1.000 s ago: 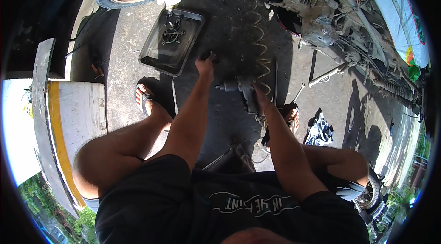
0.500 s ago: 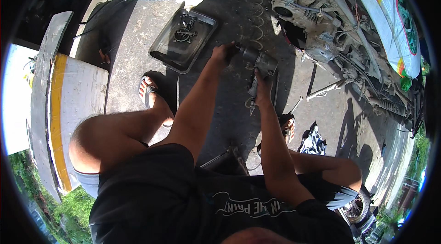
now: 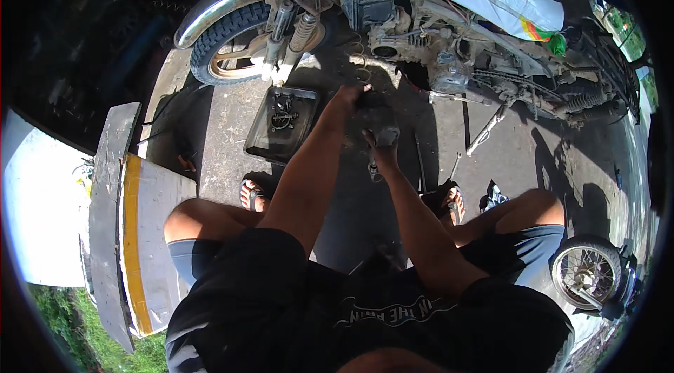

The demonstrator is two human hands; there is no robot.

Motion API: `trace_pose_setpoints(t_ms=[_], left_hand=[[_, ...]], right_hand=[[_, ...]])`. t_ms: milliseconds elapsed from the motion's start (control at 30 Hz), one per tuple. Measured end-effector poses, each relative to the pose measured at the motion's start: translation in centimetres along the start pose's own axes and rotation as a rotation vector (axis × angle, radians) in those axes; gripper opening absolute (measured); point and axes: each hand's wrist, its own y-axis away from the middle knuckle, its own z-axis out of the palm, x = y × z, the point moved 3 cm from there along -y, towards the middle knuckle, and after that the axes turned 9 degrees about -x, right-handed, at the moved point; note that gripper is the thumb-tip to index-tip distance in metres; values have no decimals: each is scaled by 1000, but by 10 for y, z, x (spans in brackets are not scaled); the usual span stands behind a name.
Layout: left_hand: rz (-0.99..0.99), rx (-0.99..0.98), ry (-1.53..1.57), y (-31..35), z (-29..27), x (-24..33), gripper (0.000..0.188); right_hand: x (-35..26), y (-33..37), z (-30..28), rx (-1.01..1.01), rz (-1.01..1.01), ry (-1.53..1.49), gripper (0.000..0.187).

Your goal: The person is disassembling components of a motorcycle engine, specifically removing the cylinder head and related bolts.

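Note:
An air impact wrench (image 3: pixel 382 124) with a grey body is held out in front of me, above the dark ground between my feet. My right hand (image 3: pixel 381 151) is closed round its handle, whose lower end with the hose fitting hangs beneath the fist. At the wrench's dark nose, my left hand (image 3: pixel 351 97) has its fingers closed, partly lost in shadow. Left of that hand lies a shallow black metal tray (image 3: pixel 254 136) with greasy metal parts (image 3: pixel 283 113) in it. Beyond my hands runs a pale coiled air hose (image 3: pixel 360 63).
A partly stripped motorcycle (image 3: pixel 449 68) spans the far side, its front wheel (image 3: pixel 210 57) at the left. A white sack (image 3: pixel 491 1) lies over it. A board with a yellow stripe (image 3: pixel 131 232) stands at left. Another spoked wheel (image 3: pixel 584 275) is at lower right.
My view has tilted up and shows more of the motorcycle. The wrench has turned so its nose points farther away. Both hands remain on it.

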Motion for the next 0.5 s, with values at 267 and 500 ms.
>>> trace_pose_setpoints(t_ms=[267,500], left_hand=[[-103,103,-201,-12,8,19,27],[-213,-65,-188,-23,53,42,25]], right_hand=[[-2,2,1,-7,-51,-48,76],[-42,-31,-15,7,-310,-92,64]])
